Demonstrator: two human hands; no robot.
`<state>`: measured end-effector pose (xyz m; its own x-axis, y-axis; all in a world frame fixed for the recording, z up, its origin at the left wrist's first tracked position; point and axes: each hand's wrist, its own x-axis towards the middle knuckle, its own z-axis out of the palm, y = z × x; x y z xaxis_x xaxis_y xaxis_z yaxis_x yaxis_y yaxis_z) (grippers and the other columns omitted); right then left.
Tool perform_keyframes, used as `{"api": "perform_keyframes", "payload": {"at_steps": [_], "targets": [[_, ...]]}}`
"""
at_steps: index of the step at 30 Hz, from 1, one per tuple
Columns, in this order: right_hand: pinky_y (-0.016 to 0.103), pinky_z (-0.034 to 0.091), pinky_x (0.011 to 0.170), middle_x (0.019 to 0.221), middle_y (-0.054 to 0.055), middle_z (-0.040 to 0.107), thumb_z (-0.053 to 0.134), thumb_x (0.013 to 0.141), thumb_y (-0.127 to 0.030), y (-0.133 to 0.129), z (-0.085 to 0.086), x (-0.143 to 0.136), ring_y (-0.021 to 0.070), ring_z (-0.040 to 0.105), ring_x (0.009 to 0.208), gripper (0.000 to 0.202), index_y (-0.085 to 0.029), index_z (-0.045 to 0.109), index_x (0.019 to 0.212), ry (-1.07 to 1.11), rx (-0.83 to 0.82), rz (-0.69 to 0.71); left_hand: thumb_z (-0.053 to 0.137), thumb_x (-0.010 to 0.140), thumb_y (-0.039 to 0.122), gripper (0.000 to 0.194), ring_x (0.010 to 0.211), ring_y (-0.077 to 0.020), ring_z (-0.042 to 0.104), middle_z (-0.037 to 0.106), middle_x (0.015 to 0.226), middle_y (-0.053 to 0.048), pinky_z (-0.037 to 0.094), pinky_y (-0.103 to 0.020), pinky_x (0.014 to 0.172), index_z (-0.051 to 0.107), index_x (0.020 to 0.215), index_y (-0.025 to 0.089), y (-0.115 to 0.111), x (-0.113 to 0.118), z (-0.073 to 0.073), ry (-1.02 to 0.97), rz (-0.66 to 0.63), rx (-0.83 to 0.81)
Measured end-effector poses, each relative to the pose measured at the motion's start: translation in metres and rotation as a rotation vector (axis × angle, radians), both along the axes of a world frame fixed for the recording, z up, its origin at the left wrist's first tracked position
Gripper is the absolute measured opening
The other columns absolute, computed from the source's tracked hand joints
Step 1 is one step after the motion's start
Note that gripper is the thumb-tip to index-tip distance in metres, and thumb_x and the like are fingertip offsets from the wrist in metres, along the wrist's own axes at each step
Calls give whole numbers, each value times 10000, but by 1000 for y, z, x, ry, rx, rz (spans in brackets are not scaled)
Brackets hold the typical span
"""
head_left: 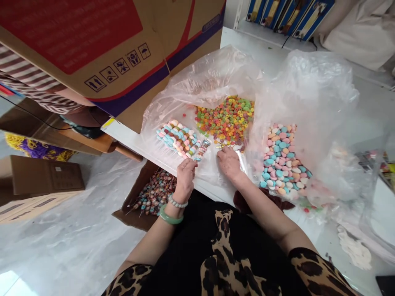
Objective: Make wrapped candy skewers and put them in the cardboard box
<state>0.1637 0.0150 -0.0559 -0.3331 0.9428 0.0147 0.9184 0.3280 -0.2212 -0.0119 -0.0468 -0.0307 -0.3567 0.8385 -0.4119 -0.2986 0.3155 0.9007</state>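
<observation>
My left hand (pixel 186 172), with a bead bracelet and a green bangle, pinches the lower end of a small clear packet (pixel 203 149) of colourful candy. Just right of it, my right hand (pixel 228 163) bends over the plastic sheet, its fingers closed at some thin gold twist ties (pixel 222 145). A silvery-white strip (pixel 241 161) lies partly behind that hand. Rows of pastel candies (pixel 179 138) are lined up left of the packet. Beyond both hands spreads a heap of small ring candies (pixel 228 119). Pink, blue and white oval candies (pixel 280 158) lie in a pile at the right.
A large printed carton (pixel 129 61) stands at the back left. Below the table edge, an open box (pixel 131 207) holds many wrapped candies. Crumpled clear plastic (pixel 321 86) covers the right side. A person's striped sleeve (pixel 33 80) shows behind the carton.
</observation>
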Motion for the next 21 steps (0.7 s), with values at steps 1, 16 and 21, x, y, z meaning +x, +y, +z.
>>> {"api": "perform_keyframes", "payload": {"at_steps": [1, 16, 21], "targets": [[344, 384, 785, 922, 118, 621, 460, 874, -129, 1, -1, 1, 242, 507, 928, 239, -178, 682, 801, 51, 17, -8, 611, 692, 214, 191, 378, -58, 222, 290, 438, 79, 166, -221, 380, 500, 540, 189, 0, -1, 2, -39, 7, 0], [339, 393, 790, 958, 135, 635, 451, 852, -112, -2, 4, -11, 247, 546, 946, 211, -176, 652, 850, 48, -54, -154, 765, 606, 409, 303, 391, -33, 319, 469, 487, 50, 201, -188, 380, 609, 648, 152, -1, 5, -1, -179, -118, -49], [327, 415, 750, 806, 39, 627, 483, 806, -205, 1, 10, 6, 202, 574, 815, 112, -214, 555, 721, 632, -124, -297, 736, 620, 377, 268, 369, -26, 284, 430, 470, 67, 176, -190, 375, 583, 643, 158, -3, -5, 3, -196, -89, -86]]}}
